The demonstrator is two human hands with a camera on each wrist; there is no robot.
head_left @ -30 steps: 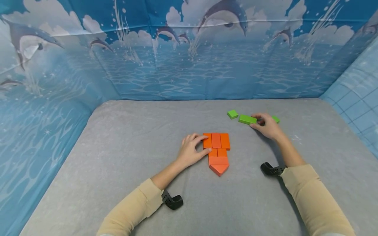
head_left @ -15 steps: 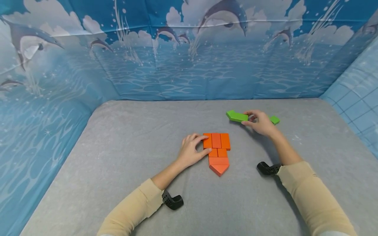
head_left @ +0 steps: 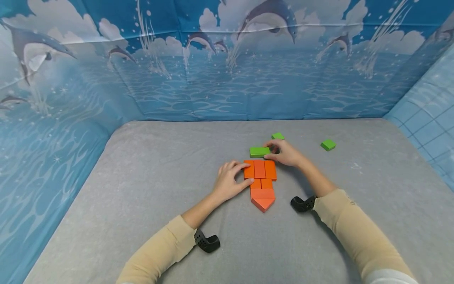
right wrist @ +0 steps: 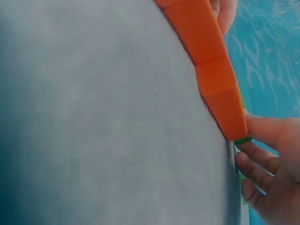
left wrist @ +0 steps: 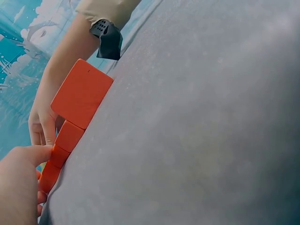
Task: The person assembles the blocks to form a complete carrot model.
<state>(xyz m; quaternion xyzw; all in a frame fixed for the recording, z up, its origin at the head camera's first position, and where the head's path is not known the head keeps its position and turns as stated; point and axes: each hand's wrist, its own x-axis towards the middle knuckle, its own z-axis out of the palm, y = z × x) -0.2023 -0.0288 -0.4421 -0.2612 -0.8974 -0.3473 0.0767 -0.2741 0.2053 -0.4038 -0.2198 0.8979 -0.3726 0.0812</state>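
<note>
Several orange blocks (head_left: 259, 169) lie together on the grey cloth in the head view: upright pieces at the far end, two small ones below, then a band and a pointed end. My left hand (head_left: 228, 182) rests against their left side, index finger on the far piece and thumb by a small one. Just beyond the far row, my right hand (head_left: 285, 153) pinches the right end of a long green block (head_left: 259, 152). In the right wrist view, orange blocks (right wrist: 213, 70) mostly hide that green block. The left wrist view shows my left thumb (left wrist: 37, 153) against the orange blocks.
A small green block (head_left: 278, 136) lies behind my right hand, partly covered by it. Another green block (head_left: 328, 144) sits farther right on the grey cloth (head_left: 170, 157). A blue dolphin-print curtain (head_left: 213, 90) borders the back and sides.
My right hand has carried the long green block leftward and nearer, from beside the small green block to just beyond the orange ones. My left hand and the orange blocks stay put.
</note>
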